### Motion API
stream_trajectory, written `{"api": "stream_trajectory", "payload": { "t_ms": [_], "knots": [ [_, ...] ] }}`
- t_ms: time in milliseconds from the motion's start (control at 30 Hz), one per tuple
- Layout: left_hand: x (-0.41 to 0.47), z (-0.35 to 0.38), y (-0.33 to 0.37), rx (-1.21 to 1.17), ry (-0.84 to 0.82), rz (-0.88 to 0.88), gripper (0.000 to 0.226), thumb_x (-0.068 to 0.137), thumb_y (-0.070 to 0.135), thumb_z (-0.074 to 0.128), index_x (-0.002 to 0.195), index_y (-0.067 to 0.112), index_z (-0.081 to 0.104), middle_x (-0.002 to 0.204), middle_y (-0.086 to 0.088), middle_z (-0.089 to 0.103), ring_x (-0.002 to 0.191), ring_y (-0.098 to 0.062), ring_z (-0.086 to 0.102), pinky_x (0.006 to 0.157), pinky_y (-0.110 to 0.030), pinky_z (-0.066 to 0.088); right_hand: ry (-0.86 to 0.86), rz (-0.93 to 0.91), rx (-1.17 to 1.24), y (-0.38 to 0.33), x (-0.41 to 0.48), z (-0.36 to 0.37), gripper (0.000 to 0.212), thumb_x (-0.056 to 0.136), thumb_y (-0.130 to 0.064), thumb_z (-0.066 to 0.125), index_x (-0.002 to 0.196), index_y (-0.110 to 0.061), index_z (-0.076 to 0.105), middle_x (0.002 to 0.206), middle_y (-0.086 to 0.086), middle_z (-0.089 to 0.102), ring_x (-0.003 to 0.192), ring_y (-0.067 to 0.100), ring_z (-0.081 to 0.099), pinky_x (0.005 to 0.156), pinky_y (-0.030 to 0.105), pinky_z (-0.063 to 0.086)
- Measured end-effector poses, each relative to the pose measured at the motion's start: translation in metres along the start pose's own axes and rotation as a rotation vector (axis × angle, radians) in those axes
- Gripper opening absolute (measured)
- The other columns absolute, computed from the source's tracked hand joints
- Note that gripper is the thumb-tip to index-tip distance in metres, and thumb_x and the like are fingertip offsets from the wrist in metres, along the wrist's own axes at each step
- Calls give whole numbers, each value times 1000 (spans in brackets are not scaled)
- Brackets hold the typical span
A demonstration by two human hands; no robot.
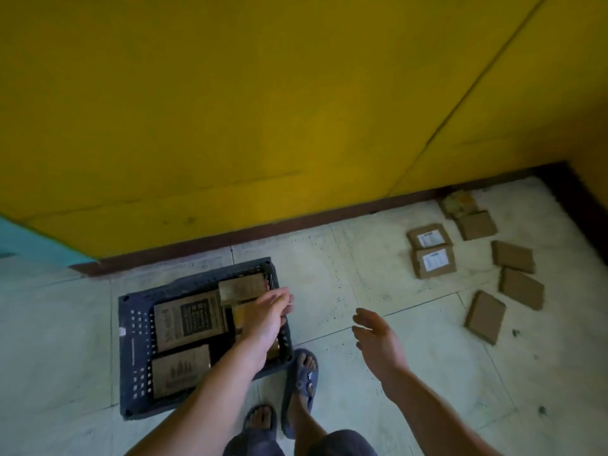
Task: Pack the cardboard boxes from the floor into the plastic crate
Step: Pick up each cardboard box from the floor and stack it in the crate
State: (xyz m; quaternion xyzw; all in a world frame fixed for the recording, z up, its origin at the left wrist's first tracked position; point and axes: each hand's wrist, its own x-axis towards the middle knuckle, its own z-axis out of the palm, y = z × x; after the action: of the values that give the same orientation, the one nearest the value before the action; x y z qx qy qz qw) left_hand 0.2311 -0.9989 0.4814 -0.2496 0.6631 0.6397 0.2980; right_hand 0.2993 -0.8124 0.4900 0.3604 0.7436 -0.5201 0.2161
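A dark blue plastic crate (pixel 138 357) sits on the tiled floor at lower left. Inside lie several flat cardboard boxes, among them a large printed box (pixel 189 319), a second one in front of it (pixel 181 370) and a smaller box at the back (pixel 241 287). My left hand (pixel 266 314) hovers over the crate's right side with loose fingers; nothing shows in its grip. My right hand (pixel 375 340) hangs open above bare floor right of the crate. Several more boxes lie on the floor at right, two labelled (pixel 434 261) and others plain (pixel 485 315).
A yellow wall (pixel 263 110) with a brown skirting board (pixel 296 228) runs behind the crate and meets a corner at far right. My feet in blue sandals (pixel 301 373) stand just in front of the crate's right end.
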Motion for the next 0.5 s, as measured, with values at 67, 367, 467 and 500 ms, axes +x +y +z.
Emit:
{"api": "stream_trajectory", "payload": {
  "t_ms": [67,367,467,500],
  "knots": [
    [-24,20,13,31,-70,8,24,100,15,47,117,14,63,112,-2,68,95,-11,63,76,-24,47,54,-13,44,3,-30,-29,39,93,-3,49,125,-25,54,128,-3,58,114,19,57,102,38,45],
    [-100,157,54,307,-294,114,27,100,18,46,123,14,60,116,-2,65,101,-12,62,76,-22,48,305,-13,224,35,-99,-181,37,95,-10,52,132,-13,53,131,3,57,107,16,56,92,28,46],
    [-110,233,59,338,-321,150,25,99,18,48,121,13,60,112,-3,67,99,-15,62,76,-25,48,340,-47,268,50,-100,-245,38,95,-12,53,133,-14,53,128,-1,57,110,15,57,92,26,45],
    [-112,262,59,343,-330,162,24,99,18,48,119,14,61,112,-4,67,99,-16,62,77,-26,48,356,-63,283,58,-97,-270,37,95,-14,53,132,-15,54,128,-2,57,110,14,57,93,27,46]
  ]
}}
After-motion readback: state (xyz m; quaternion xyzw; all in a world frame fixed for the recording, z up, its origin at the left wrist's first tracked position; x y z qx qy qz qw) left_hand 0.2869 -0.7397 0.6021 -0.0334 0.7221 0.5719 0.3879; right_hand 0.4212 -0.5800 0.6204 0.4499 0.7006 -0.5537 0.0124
